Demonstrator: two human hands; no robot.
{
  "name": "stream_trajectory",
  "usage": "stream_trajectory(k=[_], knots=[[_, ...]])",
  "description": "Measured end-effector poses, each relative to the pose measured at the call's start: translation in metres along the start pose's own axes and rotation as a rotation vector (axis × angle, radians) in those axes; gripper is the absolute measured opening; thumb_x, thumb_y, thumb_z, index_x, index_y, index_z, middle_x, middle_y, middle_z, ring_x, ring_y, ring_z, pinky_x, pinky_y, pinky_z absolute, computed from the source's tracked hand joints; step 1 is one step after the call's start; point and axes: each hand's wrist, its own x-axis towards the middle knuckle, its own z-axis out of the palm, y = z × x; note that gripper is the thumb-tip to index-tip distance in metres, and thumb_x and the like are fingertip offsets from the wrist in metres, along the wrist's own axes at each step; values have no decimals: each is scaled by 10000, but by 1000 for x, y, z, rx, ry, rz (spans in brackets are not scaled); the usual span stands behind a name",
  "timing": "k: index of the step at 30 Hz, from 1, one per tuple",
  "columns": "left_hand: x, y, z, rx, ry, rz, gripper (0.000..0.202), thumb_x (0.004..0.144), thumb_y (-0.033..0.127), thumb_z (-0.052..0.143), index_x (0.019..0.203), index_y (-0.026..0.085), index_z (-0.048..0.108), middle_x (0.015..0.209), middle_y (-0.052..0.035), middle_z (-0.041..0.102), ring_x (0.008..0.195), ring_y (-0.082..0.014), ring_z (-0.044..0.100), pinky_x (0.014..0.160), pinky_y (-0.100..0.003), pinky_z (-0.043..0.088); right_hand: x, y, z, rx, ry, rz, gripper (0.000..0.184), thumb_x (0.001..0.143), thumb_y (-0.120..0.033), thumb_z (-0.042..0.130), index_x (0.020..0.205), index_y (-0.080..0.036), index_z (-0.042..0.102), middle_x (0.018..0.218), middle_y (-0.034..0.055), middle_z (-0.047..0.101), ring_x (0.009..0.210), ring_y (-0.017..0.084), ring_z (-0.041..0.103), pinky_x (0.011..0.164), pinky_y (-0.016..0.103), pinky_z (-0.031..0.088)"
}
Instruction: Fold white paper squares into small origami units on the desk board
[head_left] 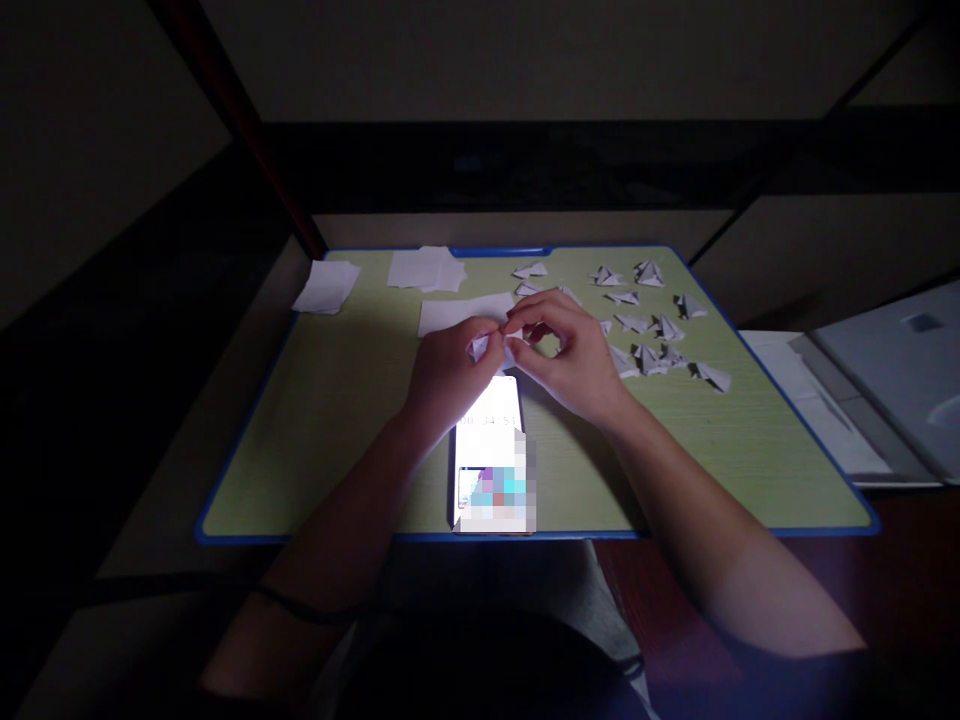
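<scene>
Under dim light, we see the left hand and the right hand meet above a green-topped table, the fingertips of both pinching a small piece of paper between them. The fingers cover most of it, so we cannot tell how far its folding goes. Beyond the grip and out to its right lie folded paper pieces, pointed and creased, which we take to be finished work. Flat paper lies elsewhere: a pile of squares well to the left of the grip, a second pile beyond the grip and to its left, and a blank sheet just past the fingers. We judge the folding well under way, one piece in hand and the flat stock left to do.

By our count: two hands, one piece in the grip, two piles and one separate sheet, or perhaps a thin stack; layers within the piles defy counting. Of the folded pieces we make out at least thirteen, some overlapping, others partly behind the right hand. One lit phone lies on the near side of the grip.
</scene>
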Motion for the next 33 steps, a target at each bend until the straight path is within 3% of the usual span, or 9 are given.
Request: stream_trajectory(k=[14,19,24,27,33], knots=[[3,-3,2,-108,-8,4,231,852,245,523,837,156,736,724,-34,730,634,-121,639,574,-247,440,2,3,-5,42,-46,23,66,853,-264,716,864,-207,745,877,43,673,866,183,604,672,305,461],[2,0,1,-164,-41,-22,183,833,206,552,822,151,727,719,-29,736,611,-111,628,554,-226,453,2,3,-4,78,-46,106,152,870,-350,709,842,-201,720,832,26,646,760,156,575,654,301,442],[1,3,-2,-222,-58,-40,193,815,174,587,940,146,731,844,-44,775,720,-122,680,631,-223,519,1,6,-2,145,-22,186,129,823,-298,738,879,-190,695,787,8,630,687,139,546,625,298,415],[0,4,-1,-247,-65,-42,201,817,162,584,955,149,729,878,-46,780,736,-120,686,643,-220,530,2,7,0,221,13,239,209,769,-295,776,923,-193,679,783,0,638,672,134,555,609,291,418],[2,5,-1,-293,-82,-62,190,812,167,612,969,163,720,873,-26,774,724,-113,675,631,-211,532,4,6,0,284,4,329,280,756,-414,807,865,-181,697,672,-15,598,599,117,520,538,271,375]])
